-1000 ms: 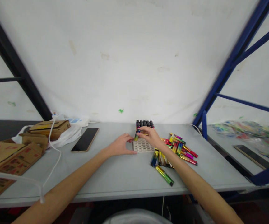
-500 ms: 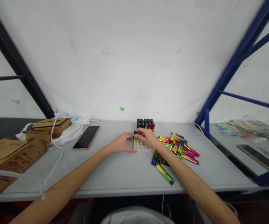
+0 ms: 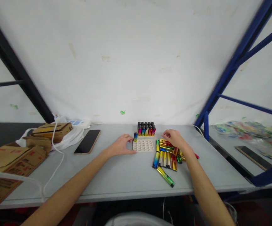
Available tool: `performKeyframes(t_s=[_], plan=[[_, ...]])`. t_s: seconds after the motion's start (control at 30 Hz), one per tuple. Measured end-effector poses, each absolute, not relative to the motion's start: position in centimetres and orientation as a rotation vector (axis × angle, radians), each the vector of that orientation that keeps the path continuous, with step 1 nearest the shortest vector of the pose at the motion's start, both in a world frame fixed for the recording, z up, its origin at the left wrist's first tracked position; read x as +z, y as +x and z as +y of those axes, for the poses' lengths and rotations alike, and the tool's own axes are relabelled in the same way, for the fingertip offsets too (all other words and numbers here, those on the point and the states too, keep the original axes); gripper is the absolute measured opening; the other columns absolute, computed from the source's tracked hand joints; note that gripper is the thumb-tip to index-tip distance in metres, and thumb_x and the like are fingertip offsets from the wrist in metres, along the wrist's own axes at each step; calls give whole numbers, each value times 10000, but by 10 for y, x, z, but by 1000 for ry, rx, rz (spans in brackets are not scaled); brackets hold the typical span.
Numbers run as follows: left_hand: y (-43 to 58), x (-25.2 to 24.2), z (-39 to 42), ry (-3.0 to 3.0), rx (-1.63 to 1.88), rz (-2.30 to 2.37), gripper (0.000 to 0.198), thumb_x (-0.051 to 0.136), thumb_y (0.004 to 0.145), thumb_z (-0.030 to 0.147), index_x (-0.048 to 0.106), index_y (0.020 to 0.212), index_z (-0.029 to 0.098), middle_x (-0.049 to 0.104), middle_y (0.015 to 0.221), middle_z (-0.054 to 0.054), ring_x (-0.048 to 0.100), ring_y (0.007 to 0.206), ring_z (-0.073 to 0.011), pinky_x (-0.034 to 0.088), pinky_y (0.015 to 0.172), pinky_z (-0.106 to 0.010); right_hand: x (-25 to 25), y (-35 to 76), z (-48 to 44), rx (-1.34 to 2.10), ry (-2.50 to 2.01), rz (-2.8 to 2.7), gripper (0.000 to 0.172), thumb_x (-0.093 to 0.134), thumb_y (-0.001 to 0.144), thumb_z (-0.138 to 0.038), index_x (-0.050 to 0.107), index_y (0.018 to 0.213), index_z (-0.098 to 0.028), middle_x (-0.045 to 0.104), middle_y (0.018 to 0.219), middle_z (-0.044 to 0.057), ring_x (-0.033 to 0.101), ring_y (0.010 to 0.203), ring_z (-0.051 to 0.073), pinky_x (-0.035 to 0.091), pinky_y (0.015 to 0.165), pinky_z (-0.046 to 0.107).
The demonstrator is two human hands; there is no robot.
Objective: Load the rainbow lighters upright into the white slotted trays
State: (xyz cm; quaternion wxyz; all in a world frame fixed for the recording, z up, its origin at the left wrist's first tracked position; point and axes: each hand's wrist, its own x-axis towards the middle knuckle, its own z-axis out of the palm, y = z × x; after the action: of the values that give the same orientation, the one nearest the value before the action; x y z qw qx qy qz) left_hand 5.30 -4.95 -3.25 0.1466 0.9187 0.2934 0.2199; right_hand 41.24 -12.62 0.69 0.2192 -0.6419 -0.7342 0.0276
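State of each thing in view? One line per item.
White plastic tray with round holes: flat, nearer holes empty.
Short blue-and-yellow shiny lighter: upright at tray's far-left corner.
Black-topped multicoloured lighters: upright, tight rows.
Loose metallic multicoloured lighters: lying, piled.
Left hand: open, at tray's left edge.
Right hand: curled over loose lighters, grip unclear.
Black-screened, gold-edged phone: flat, screen dark.
Brown cardboard box: flap sticking out.

Smudged white wall (image 3: 136,69), grey table (image 3: 126,175).
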Motion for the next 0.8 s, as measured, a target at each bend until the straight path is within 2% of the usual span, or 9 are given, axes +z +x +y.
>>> performKeyframes(t_s=[0.1, 0.23, 0.47, 0.57, 0.7, 0.8], plan=[[52, -33, -49, 2659, 638, 839, 571, 849, 721, 595, 713, 1082, 175, 667, 1044, -90, 631, 1011, -302, 513, 973, -426, 7, 429, -129, 241, -1780, -2112, 266, 682, 962, -390, 821, 990, -165, 802, 1029, 119, 707, 913, 246, 502, 832, 311], [52, -32, -50, 2668, 652, 813, 567, 838, 738, 607, 714, 1098, 187, 672, 1040, -86, 633, 1008, -298, 517, 962, -419, 6, 438, -130, 500, -1854, -2151, 235, 749, 885, -386, 835, 946, -176, 815, 936, 87, 699, 796, 233, 491, 719, 296], [51, -31, -50, 2677, 641, 794, 584, 813, 761, 644, 707, 1105, 184, 668, 1046, -87, 629, 1008, -294, 516, 969, -420, 1, 438, -129, 520, -1929, -2027, 116, 758, 852, -289, 766, 882, -178, 795, 870, 71, 694, 761, 213, 476, 655, 279], [50, -30, -50, 2682, 629, 791, 583, 812, 764, 647, 704, 1104, 186, 668, 1051, -88, 631, 1015, -296, 516, 969, -416, 1, 435, -127, 462, -1839, -2016, 70, 743, 853, -265, 723, 865, -200, 789, 891, 60, 697, 792, 212, 507, 717, 292], [51, -27, -50, 2691, 620, 793, 576, 808, 770, 637, 707, 1111, 183, 671, 1050, -92, 637, 1033, -301, 515, 972, -405, 0, 423, -122, 385, -1550, -1894, 136, 659, 927, -349, 646, 970, -221, 785, 951, 61, 710, 868, 218, 542, 847, 344], [51, -26, -51, 2697, 618, 785, 579, 802, 773, 644, 716, 1116, 186, 677, 1048, -90, 642, 1030, -297, 517, 967, -392, -2, 407, -120, 471, -1360, -1752, 265, 528, 1005, -468, 587, 1105, -230, 754, 893, 41, 681, 776, 195, 546, 770, 333]])
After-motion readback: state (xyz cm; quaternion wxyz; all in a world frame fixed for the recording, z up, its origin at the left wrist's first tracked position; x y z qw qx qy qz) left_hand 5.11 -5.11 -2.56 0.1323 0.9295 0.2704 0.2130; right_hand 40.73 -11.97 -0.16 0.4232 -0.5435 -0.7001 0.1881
